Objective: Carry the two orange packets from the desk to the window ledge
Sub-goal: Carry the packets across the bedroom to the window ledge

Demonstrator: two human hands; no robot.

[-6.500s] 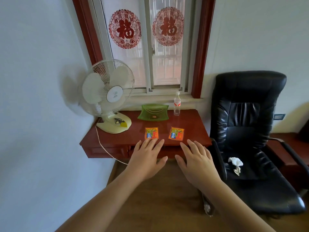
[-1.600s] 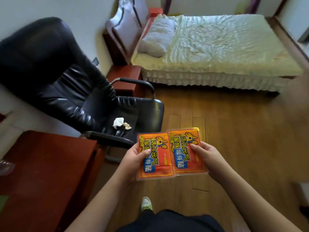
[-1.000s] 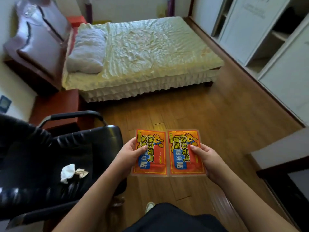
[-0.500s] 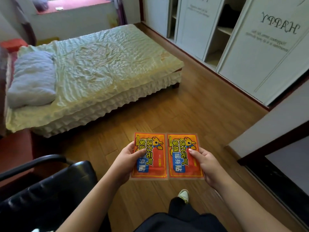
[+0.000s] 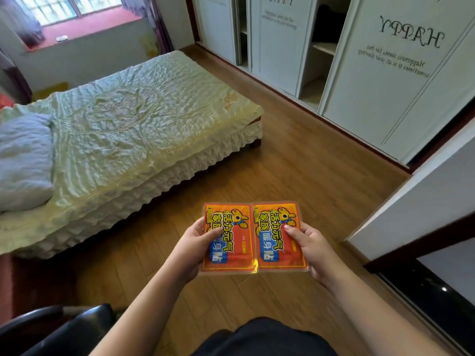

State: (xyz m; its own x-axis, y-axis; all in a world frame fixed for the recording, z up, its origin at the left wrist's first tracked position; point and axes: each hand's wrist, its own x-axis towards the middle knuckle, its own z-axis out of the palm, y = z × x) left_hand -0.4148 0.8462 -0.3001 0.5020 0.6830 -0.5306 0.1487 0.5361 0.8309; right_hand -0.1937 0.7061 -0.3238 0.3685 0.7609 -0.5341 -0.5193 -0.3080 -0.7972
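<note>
With the view now swung past the bed (image 5: pixel 133 129) toward the red window ledge (image 5: pixel 84 27) beyond it, left hand (image 5: pixel 198 242) and right hand (image 5: pixel 311 245) each grasp an orange packet (image 5: pixel 227 240), side by side, mid-carry.

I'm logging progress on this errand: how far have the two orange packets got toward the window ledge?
Done: both packets are off the desk. In hand: the left hand holds the left packet, the right hand holds the right packet, side by side above the wooden floor. Left: cross the room past the bed to the red window ledge at the far wall and set both down.
</note>
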